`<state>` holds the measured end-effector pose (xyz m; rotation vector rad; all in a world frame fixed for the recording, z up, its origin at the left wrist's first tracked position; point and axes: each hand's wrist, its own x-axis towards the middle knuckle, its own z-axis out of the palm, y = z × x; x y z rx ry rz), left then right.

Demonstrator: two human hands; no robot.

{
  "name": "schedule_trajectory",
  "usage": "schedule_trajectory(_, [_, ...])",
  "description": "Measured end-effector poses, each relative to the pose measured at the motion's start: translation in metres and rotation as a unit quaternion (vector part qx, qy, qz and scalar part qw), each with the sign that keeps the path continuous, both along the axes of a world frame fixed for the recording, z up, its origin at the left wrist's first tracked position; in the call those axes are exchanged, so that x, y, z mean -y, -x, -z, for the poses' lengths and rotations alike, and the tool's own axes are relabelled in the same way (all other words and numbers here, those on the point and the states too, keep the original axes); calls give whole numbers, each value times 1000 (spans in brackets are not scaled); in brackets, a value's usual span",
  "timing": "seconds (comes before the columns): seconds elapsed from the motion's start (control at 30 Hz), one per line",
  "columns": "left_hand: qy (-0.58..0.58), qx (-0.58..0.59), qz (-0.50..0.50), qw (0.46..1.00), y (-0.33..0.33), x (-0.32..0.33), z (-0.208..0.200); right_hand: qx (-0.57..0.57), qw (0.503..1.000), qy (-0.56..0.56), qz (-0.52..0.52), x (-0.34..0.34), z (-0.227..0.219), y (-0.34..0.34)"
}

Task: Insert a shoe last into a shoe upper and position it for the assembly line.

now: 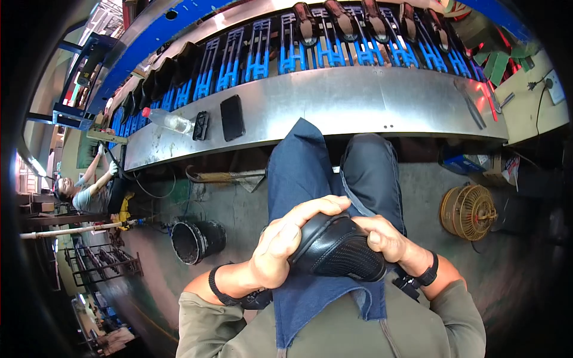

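Observation:
A black leather shoe (337, 247) with a perforated patch rests over my lap, gripped from both sides. My left hand (280, 247) wraps its left end, thumb lying along the shoe and fingers reaching over the far edge. On the other end, my right hand (385, 237) is closed round it, the thumb bent near the perforated part. Fingers under the shoe are hidden. Beneath it, a dark blue denim cloth (325, 313) covers my lap and thighs.
Ahead runs a metal bench (334, 98) with a bottle (170, 121), a dark phone-like slab (233, 117) and a knife-like tool (470, 106). Behind it, blue racks (258, 59) carry shoes. A bucket (197, 240) and a fan (468, 212) flank me; a person (89, 194) works at left.

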<state>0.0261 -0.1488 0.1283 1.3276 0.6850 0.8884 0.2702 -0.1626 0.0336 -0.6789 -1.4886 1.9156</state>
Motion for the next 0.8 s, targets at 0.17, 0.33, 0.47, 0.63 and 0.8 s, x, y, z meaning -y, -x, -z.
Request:
schedule_trajectory(0.17, [-161,-142,16,977,12,0,-31,-13,999,24,32,9,12,2])
schedule_trajectory(0.33, [-269,-221,-42,937,-2,-3,-16,-36,998,43,43,12,29,3])
schedule_trajectory(0.47, [-299,-228,-93,922,-13,0,6,-55,993,81,67,16,29,1])
schedule_trajectory(0.63, [-318,-148,-118,929,-29,-10,24,-89,987,100,94,12,19,-2])
schedule_trajectory(0.8, [-237,-125,-81,960,-41,-10,27,-263,913,260,173,2,13,-6])
